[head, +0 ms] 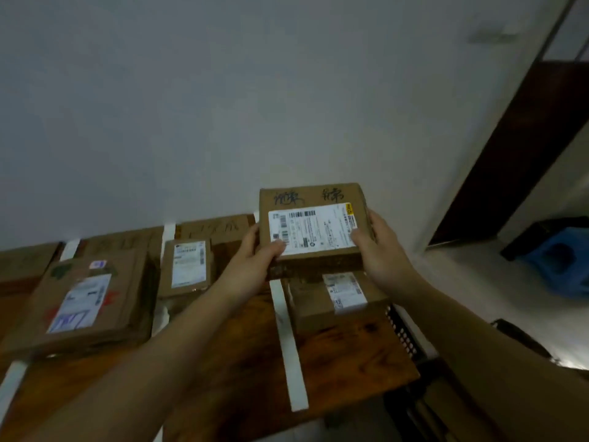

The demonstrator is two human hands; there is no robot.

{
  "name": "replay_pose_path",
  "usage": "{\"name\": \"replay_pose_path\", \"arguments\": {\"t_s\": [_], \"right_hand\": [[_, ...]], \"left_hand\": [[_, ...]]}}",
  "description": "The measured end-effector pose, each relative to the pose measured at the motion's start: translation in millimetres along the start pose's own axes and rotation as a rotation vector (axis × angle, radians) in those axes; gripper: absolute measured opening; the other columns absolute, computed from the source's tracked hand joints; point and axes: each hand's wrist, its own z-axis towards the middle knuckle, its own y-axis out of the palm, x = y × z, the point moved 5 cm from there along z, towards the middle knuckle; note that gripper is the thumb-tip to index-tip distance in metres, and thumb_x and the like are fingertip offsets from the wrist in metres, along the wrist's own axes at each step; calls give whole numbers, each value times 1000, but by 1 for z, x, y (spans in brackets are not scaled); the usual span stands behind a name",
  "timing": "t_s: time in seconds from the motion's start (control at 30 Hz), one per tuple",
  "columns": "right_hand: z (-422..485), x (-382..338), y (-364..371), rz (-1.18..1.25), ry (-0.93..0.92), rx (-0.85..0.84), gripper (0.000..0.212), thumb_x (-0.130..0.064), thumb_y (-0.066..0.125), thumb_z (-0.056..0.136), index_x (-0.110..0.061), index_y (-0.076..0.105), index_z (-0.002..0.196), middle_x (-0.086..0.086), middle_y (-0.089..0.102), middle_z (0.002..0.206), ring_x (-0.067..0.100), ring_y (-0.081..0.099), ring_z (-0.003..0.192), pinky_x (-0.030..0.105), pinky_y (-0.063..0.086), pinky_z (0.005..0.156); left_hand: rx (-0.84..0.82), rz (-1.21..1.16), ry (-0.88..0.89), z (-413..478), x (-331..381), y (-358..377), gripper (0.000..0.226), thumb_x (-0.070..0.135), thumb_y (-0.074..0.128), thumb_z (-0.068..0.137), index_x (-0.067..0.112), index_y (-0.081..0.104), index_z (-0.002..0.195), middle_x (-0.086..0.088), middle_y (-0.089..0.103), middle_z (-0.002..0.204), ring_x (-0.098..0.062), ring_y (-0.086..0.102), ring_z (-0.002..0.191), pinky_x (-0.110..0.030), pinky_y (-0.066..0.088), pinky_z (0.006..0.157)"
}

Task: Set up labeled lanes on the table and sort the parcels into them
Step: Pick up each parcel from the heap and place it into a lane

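Table (pixel 350 362) split by tape strips (pixel 288 339): big parcel (pixel 79 298) left lane, small parcel (pixel 186 267) mid, third parcel (pixel 331 301) right. L hand (pixel 251 263) + R hand (pixel 379 250) clamp box (pixel 314 224) by its sides, thumbs on top, off table.

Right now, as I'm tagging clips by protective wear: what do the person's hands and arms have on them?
Nothing worn shows. The left hand and right hand are bare, without gloves. The left forearm and right forearm are uncovered to the picture's edge: no sleeves, watch or bracelet. Blur and the parcel hiding some fingers leave rings unsettled.
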Motion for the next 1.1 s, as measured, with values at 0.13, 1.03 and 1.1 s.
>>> {"name": "replay_pose_path", "arguments": {"t_s": [0.13, 1.03, 1.1], "right_hand": [[-19, 54, -9, -29, 41, -193, 39, -40, 45, 95, -54, 41, 131, -9, 54, 129, 8, 55, 114, 35, 51, 95], [-95, 184, -22, -348, 123, -400, 78, -40, 66, 81, -37, 20, 144, -7, 28, 143, 14, 29, 134, 39, 31, 111], [-80, 157, -17, -422, 2, -434, 76, -44, 64, 83, -32, 21, 145, -5, 22, 147, 16, 23, 137, 37, 26, 113]], "left_hand": [[37, -12, -166, -27, -58, 37, 44, 31, 52, 93, 44, 33, 130, 10, 59, 115, -9, 60, 99, -29, 52, 80], [165, 616, -255, -89, -152, 104, 67, 38, 60, 88, 32, 26, 145, 2, 27, 149, -19, 32, 135, -36, 34, 107], [228, 652, -308, -88, -135, 81, 71, 42, 58, 89, 33, 19, 148, 3, 13, 157, -24, 21, 142, -44, 29, 111]]}}
